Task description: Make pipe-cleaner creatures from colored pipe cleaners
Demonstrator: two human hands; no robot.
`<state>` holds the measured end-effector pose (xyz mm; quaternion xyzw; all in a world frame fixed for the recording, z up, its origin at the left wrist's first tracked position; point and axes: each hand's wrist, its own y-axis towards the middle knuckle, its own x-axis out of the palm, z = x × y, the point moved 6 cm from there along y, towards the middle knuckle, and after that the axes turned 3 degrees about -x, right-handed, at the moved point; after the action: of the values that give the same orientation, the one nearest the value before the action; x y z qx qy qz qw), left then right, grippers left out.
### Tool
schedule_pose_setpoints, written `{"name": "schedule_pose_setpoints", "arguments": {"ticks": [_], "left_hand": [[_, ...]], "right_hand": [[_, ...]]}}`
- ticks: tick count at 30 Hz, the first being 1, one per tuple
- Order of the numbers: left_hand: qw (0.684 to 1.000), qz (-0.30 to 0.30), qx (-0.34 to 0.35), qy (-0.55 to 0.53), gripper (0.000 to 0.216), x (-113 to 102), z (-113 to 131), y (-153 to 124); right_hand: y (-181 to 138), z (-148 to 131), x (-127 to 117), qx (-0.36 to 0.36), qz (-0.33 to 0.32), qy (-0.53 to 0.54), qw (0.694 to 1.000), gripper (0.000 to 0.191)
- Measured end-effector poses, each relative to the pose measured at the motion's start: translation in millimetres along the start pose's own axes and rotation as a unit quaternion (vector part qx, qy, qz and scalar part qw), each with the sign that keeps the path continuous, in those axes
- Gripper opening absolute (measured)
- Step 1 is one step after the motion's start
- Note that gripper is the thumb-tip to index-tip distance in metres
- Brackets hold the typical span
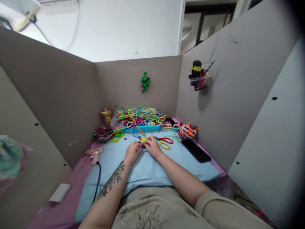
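Fingers of the left hand [132, 152] and right hand [152, 147] pinch a small yellow cord knot [143, 140] on the blue mat [143, 168]; a slip could loosen it, or nearby scissors [164, 141] snag.

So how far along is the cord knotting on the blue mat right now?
Done: a pile of finished knotted pieces lies at the right, and one more hangs on the back wall. In hand: left hand and right hand both pinch a small yellow knot piece. Left: a tray heaped with loose cords. Scissors lie beside the right hand.
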<state>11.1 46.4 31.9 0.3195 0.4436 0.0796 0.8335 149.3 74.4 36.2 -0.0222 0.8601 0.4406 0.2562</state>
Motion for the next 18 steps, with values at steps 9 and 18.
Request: {"name": "schedule_pose_setpoints", "arguments": {"ticks": [9, 18], "left_hand": [[0.999, -0.002, -0.039, -0.012, 0.016, -2.4, -6.8, 1.1], [0.999, 0.000, -0.051, -0.013, 0.017, -3.8, -8.5, 0.4]], "right_hand": [[1.4, 10.0, 2.1, 0.068, 0.016, 0.091, 0.993, 0.013], [1.1, 21.5, -15.6, 0.125, 0.109, 0.113, 0.980, 0.028]]}}
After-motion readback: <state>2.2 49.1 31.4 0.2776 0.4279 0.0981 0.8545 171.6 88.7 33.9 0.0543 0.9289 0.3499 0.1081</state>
